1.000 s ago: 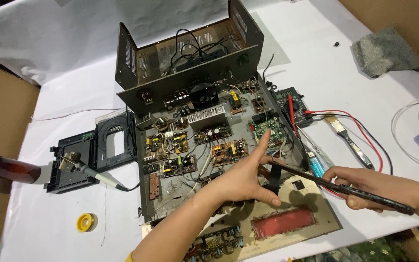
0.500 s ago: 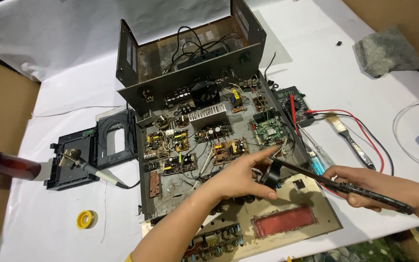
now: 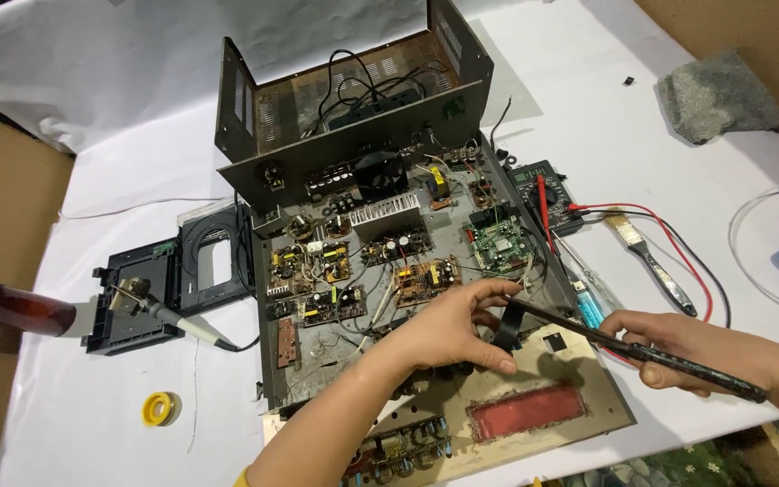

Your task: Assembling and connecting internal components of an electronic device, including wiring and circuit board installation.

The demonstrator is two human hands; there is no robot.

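Head view. Left hand (image 3: pixel 451 326) over the front part of the opened chassis (image 3: pixel 362 271), thumb and fingers pinched on a short black strip (image 3: pixel 505 326) that hangs down from the grip. Right hand (image 3: pixel 678 347) closed around the handle of a long dark soldering iron (image 3: pixel 642 352); the iron runs up and left from that hand, its tip meeting the black strip right at the left hand's fingertips.

Just beyond the left hand: brown circuit boards (image 3: pixel 426 278) and a green board (image 3: pixel 498 242) inside the chassis. Below both hands, the detached front panel with a red window (image 3: pixel 525 410).

Beyond the right hand: a multimeter (image 3: pixel 541 191) with red and black leads, a paintbrush (image 3: pixel 651 257), a blue-handled screwdriver (image 3: pixel 588 302).

Well to the left of the left hand on the white table (image 3: pixel 92 424): a black disc tray mechanism (image 3: pixel 169 284), a brown bottle (image 3: pixel 15 308), a yellow tape roll (image 3: pixel 160 408). Far corner past the right hand: a grey cloth (image 3: pixel 719 95).
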